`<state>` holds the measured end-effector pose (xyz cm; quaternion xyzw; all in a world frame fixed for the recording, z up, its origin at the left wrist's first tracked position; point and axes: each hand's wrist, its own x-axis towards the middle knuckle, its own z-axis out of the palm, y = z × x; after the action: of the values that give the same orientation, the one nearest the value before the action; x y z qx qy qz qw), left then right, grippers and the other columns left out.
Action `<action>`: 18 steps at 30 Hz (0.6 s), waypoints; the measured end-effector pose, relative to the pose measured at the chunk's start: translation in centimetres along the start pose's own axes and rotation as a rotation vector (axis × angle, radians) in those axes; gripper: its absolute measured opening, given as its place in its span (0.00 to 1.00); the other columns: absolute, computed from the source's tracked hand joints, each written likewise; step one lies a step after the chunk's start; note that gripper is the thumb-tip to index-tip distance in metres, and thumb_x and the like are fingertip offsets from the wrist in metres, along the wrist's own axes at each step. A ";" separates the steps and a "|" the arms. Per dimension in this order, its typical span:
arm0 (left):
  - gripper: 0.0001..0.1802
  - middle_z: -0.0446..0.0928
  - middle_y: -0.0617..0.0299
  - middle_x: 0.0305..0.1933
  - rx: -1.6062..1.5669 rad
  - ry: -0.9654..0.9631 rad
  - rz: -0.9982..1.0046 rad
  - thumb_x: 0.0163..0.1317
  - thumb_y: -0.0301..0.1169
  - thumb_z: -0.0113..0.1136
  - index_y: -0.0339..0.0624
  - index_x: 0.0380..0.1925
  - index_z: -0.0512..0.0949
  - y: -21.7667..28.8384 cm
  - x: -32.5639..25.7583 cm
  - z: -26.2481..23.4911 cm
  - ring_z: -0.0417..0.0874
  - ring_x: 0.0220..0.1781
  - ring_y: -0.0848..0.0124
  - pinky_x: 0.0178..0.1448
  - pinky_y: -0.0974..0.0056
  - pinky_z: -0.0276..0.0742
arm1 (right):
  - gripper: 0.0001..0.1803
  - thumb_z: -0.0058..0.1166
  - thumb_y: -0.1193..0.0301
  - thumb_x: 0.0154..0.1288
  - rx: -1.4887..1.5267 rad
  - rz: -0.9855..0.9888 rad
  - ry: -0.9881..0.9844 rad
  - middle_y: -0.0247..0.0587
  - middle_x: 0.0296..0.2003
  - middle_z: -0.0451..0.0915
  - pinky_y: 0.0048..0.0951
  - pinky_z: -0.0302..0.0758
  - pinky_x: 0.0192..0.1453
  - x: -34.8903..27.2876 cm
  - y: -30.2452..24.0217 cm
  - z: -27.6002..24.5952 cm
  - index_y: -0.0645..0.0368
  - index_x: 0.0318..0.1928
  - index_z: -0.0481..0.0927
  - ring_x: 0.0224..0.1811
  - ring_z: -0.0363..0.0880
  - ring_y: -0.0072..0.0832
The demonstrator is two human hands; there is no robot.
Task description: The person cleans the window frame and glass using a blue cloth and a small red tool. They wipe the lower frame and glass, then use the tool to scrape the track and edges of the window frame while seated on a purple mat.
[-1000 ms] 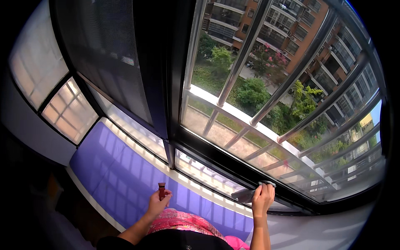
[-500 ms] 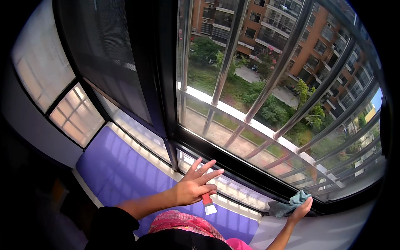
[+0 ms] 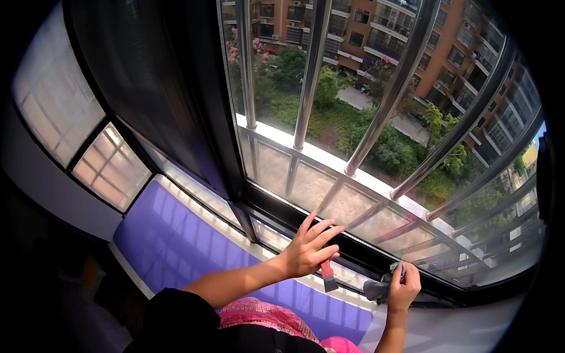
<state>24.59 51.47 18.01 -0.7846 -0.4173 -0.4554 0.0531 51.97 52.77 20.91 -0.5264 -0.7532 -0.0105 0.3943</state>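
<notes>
Gripping scraper [image 3: 327, 272]: left hand [image 3: 303, 256], fingers splayed, likely for balance | right hand [image 3: 406, 288]: cloth [image 3: 375, 290] pinched, likely for control, by frame's [image 3: 369, 253] lower edge

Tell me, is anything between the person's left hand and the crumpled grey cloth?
Yes: the small red-handled tool with a flat dark end, held in the left hand itself, sits between it and the crumpled grey cloth in the right hand. Past the tool's end, nothing visible stands in the gap.

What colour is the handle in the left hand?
The handle is red, clearest in the head view.
</notes>
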 end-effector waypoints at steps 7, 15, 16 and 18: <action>0.07 0.76 0.56 0.51 -0.084 -0.008 -0.029 0.53 0.29 0.61 0.39 0.32 0.78 -1.2 -2.2 1.8 0.74 0.55 0.59 0.61 0.53 0.67 | 0.07 0.57 0.81 0.55 -0.077 0.017 0.068 0.45 0.33 0.74 0.34 0.73 0.29 -1.5 0.8 2.1 0.62 0.35 0.77 0.29 0.76 0.41; 0.08 0.77 0.62 0.49 0.059 0.042 0.043 0.52 0.27 0.61 0.36 0.32 0.79 -2.2 -1.6 1.9 0.76 0.50 0.66 0.55 0.59 0.72 | 0.08 0.59 0.81 0.52 -0.043 -0.077 0.073 0.46 0.30 0.73 0.36 0.72 0.28 -1.2 2.4 2.8 0.61 0.33 0.77 0.27 0.75 0.42; 0.08 0.77 0.62 0.49 0.054 0.047 0.046 0.52 0.26 0.61 0.36 0.32 0.80 -2.3 -1.7 1.9 0.76 0.50 0.66 0.55 0.60 0.72 | 0.08 0.59 0.81 0.51 -0.040 -0.088 0.066 0.46 0.29 0.73 0.37 0.72 0.28 -1.2 2.4 2.8 0.61 0.33 0.76 0.27 0.75 0.42; 0.07 0.78 0.62 0.48 0.044 0.058 0.050 0.52 0.26 0.60 0.36 0.32 0.80 -2.6 -1.8 2.1 0.77 0.50 0.66 0.54 0.60 0.72 | 0.08 0.59 0.82 0.50 -0.027 -0.124 0.062 0.46 0.28 0.73 0.36 0.72 0.27 -0.8 1.8 3.3 0.61 0.32 0.76 0.26 0.74 0.42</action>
<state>23.72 52.99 14.66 -0.7801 -0.4056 -0.4670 0.0940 51.65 54.40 17.46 -0.4832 -0.7718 -0.0612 0.4088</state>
